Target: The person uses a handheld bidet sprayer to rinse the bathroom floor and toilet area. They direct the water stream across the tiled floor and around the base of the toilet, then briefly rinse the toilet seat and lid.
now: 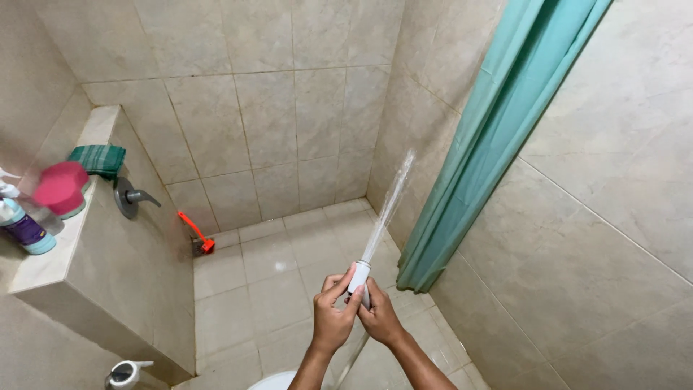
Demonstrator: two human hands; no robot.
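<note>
Both my hands hold a white hand sprayer (359, 276) in the lower middle of the head view. My left hand (333, 312) wraps it from the left, thumb near the nozzle. My right hand (378, 315) grips it from the right, just below. A jet of water (388, 207) shoots up and to the right from the nozzle toward the tiled corner beside a teal shower curtain (491, 130). The sprayer's hose (348, 361) drops toward the bottom edge.
A tiled ledge (54, 249) on the left carries a pink cup (61, 188), a folded green cloth (99, 159) and a spray bottle (22, 224). A metal lever tap (130, 196) sticks out below. An orange brush (196, 232) leans in the floor corner. A white toilet rim (278, 380) shows below.
</note>
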